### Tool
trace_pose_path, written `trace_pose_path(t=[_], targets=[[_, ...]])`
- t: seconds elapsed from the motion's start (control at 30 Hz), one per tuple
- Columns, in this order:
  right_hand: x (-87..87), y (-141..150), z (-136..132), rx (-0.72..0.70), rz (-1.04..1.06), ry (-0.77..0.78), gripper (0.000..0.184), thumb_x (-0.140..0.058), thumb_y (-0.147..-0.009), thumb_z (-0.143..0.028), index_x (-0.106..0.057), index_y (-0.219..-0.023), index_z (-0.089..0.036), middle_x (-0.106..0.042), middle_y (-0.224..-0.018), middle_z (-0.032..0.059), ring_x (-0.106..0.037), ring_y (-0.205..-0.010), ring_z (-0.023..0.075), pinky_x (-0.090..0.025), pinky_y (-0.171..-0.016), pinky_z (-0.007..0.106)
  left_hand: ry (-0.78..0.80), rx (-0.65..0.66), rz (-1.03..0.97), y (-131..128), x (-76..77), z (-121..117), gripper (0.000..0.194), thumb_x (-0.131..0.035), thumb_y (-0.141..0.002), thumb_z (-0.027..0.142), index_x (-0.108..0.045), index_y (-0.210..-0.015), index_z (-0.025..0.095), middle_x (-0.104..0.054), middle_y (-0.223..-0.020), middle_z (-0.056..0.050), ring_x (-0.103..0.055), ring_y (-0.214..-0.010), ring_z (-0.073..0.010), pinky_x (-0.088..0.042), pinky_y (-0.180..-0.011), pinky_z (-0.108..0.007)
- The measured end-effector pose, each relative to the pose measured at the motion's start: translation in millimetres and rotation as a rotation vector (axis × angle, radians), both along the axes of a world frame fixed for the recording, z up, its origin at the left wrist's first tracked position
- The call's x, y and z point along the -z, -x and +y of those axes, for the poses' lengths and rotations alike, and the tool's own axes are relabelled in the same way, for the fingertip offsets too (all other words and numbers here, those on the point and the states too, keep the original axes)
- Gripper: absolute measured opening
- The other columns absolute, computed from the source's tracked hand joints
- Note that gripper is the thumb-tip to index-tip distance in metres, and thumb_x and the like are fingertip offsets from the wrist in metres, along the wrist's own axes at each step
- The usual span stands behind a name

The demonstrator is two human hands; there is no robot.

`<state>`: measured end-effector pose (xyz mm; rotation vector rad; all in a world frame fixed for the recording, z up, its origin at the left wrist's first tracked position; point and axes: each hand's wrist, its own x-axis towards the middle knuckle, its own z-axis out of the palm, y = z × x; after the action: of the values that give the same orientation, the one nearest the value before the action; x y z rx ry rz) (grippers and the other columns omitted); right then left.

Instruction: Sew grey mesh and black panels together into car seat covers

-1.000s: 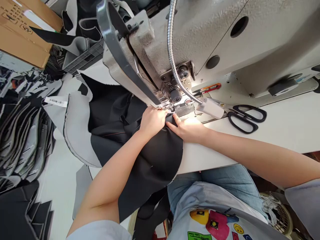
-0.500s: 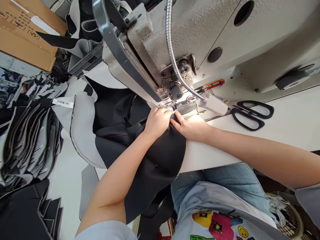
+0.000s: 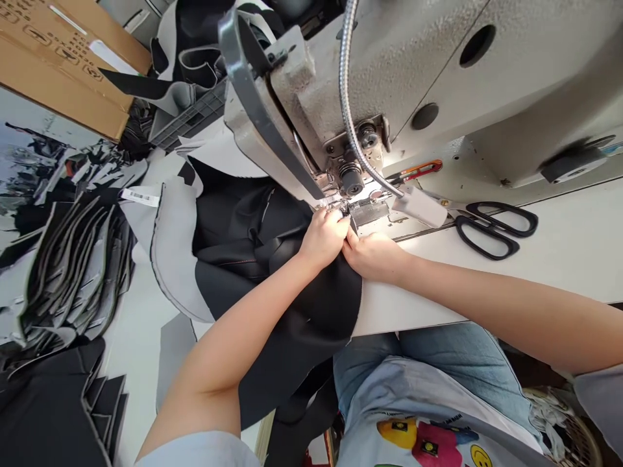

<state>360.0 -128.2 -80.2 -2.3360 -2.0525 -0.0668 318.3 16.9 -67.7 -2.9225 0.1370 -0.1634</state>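
Note:
Black leather-like fabric [image 3: 292,305] with a grey backing is bunched on the table and hangs over its front edge. My left hand [image 3: 325,239] is closed on the fabric's edge, right at the needle area of the sewing machine [image 3: 428,58]. Close beside it, my right hand [image 3: 372,255] pinches the same edge between thumb and fingers. The hands touch or nearly touch. Fingertips of the left hand and the needle itself are mostly hidden. A lamp head [image 3: 419,206] on a bendy metal neck lights this spot.
Black-handled scissors [image 3: 494,227] and an orange cutter [image 3: 421,170] lie right of the needle area. Stacks of cut fabric pieces [image 3: 78,266] stand at the left. Behind them are a grey crate [image 3: 189,123] and a cardboard box [image 3: 68,71]. A basket [image 3: 579,441] sits low at the right.
The view has shifted slightly. My right hand's fingers, stretched toward the presser foot before, are now drawn in and gripping the fabric edge closer to my left hand.

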Motion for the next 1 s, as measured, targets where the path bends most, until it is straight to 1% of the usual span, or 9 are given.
trace_pose_path(t=[0.2,0.53,0.67,0.77,0.8,0.83,0.9,0.93,1.0], targets=[[1.3,3,-2,0.057,-0.031,0.010,0.052,-0.023,-0.087,-0.004,-0.047,-0.131,0.008,-0.035,-0.138,0.0388,-0.067,-0.067,0.0252,-0.041,-0.047,0.033,0.019,-0.049,0.038,-1,-3.6,-5,0.026,-0.044,-0.093,0.015,-0.067,-0.082,0.013,-0.062,-0.085,-0.009,-0.057,-0.088,-0.0230,-0.044,-0.084,-0.035],[-2.9,8,-3,0.115,-0.020,-0.032,0.051,-0.028,-0.088,-0.009,-0.045,-0.135,0.002,-0.037,-0.138,0.0376,-0.068,-0.074,0.0269,-0.050,-0.054,0.036,0.042,-0.014,0.110,0,-9.6,-8,0.028,-0.041,-0.093,0.014,-0.068,-0.091,0.009,-0.063,-0.099,-0.017,-0.057,-0.103,-0.0303,-0.046,-0.091,-0.045],[-4.9,4,-6,0.104,0.084,-0.068,0.055,-0.044,-0.080,-0.013,-0.047,-0.134,0.000,-0.040,-0.138,0.0353,-0.067,-0.073,0.0263,-0.052,-0.056,0.037,-0.006,0.135,0.122,3,-34.5,-3,0.024,-0.046,-0.089,0.012,-0.069,-0.082,0.013,-0.066,-0.089,-0.011,-0.062,-0.090,-0.0231,-0.050,-0.088,-0.037],[-6.9,-12,-11,0.038,0.274,-0.099,0.053,-0.050,-0.075,-0.014,-0.057,-0.127,-0.010,-0.049,-0.136,0.0248,-0.067,-0.077,0.0236,-0.053,-0.064,0.036,-0.005,0.221,0.113,23,-65.1,24,0.022,-0.048,-0.089,0.018,-0.071,-0.086,0.020,-0.068,-0.098,-0.007,-0.062,-0.098,-0.0196,-0.048,-0.093,-0.031],[-8.1,-17,-13,0.016,0.316,-0.111,0.048,-0.047,-0.076,-0.013,-0.061,-0.123,-0.015,-0.054,-0.132,0.0189,-0.066,-0.083,0.0221,-0.053,-0.070,0.035,0.007,0.147,0.074,35,-74.6,38,0.026,-0.045,-0.091,0.020,-0.071,-0.093,0.022,-0.068,-0.104,-0.007,-0.060,-0.104,-0.0202,-0.046,-0.096,-0.033],[-9.3,-22,-14,-0.005,0.340,-0.124,0.046,-0.044,-0.078,-0.010,-0.064,-0.118,-0.018,-0.060,-0.126,0.0133,-0.065,-0.089,0.0201,-0.052,-0.077,0.033,0.012,-0.020,0.023,49,-82.5,52,0.031,-0.039,-0.093,0.022,-0.069,-0.101,0.022,-0.067,-0.108,-0.008,-0.059,-0.109,-0.0212,-0.044,-0.098,-0.035],[-11.8,-26,-15,-0.023,0.346,-0.154,0.045,-0.038,-0.083,-0.009,-0.065,-0.117,-0.021,-0.067,-0.109,0.0076,-0.060,-0.098,0.0184,-0.047,-0.087,0.032,-0.023,-0.502,0.002,81,-90.8,78,0.040,-0.029,-0.096,0.024,-0.066,-0.109,0.018,-0.067,-0.107,-0.013,-0.061,-0.106,-0.0244,-0.045,-0.096,-0.039],[-12.9,-25,-15,-0.026,0.347,-0.184,0.043,-0.038,-0.086,-0.011,-0.063,-0.120,-0.020,-0.068,-0.103,0.0076,-0.058,-0.101,0.0196,-0.045,-0.091,0.034,-0.045,-0.692,0.038,97,-90.7,87,0.042,-0.028,-0.096,0.025,-0.065,-0.110,0.013,-0.067,-0.105,-0.017,-0.062,-0.103,-0.0274,-0.046,-0.092,-0.041],[-15.1,-18,-14,-0.078,0.354,-0.231,0.043,-0.038,-0.089,-0.015,-0.057,-0.128,-0.020,-0.065,-0.098,0.0090,-0.055,-0.100,0.0224,-0.043,-0.091,0.039,-0.069,-0.903,0.128,128,-82.8,92,0.047,-0.029,-0.095,0.030,-0.064,-0.108,0.002,-0.067,-0.097,-0.024,-0.065,-0.094,-0.0343,-0.049,-0.081,-0.044]])
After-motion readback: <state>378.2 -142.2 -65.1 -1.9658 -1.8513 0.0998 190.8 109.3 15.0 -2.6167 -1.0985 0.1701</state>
